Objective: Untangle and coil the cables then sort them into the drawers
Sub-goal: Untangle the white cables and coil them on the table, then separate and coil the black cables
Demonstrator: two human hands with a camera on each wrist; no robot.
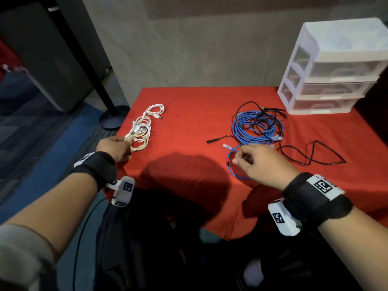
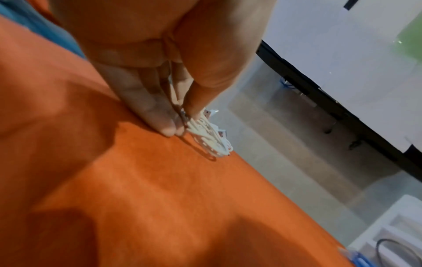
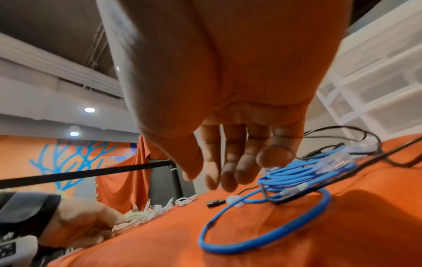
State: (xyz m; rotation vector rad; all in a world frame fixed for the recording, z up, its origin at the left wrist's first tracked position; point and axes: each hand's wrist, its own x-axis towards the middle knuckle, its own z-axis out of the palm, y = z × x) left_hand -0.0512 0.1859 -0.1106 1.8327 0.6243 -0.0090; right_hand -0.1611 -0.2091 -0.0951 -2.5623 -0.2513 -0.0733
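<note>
A bunch of white and beige cables [image 1: 140, 133] lies in small coils near the left edge of the red-covered table [image 1: 189, 127]. My left hand [image 1: 117, 147] pinches the near end of the bunch [image 2: 206, 135] between thumb and fingertips [image 2: 170, 129]. On the right, a blue network cable [image 1: 255, 128] is tangled with a thin black cable [image 1: 310, 154]. My right hand [image 1: 249, 159] hovers over the blue cable's near loop [image 3: 228, 249], fingers [image 3: 230, 162] loosely curled and holding nothing. The white three-drawer unit [image 1: 336, 76] stands at the back right, its drawers closed.
A black plug end [image 1: 210, 141] lies left of the blue tangle. A black pole with a round base [image 1: 114, 117] stands on the floor off the table's left edge. A dark bag [image 1: 147, 238] sits below the near table edge.
</note>
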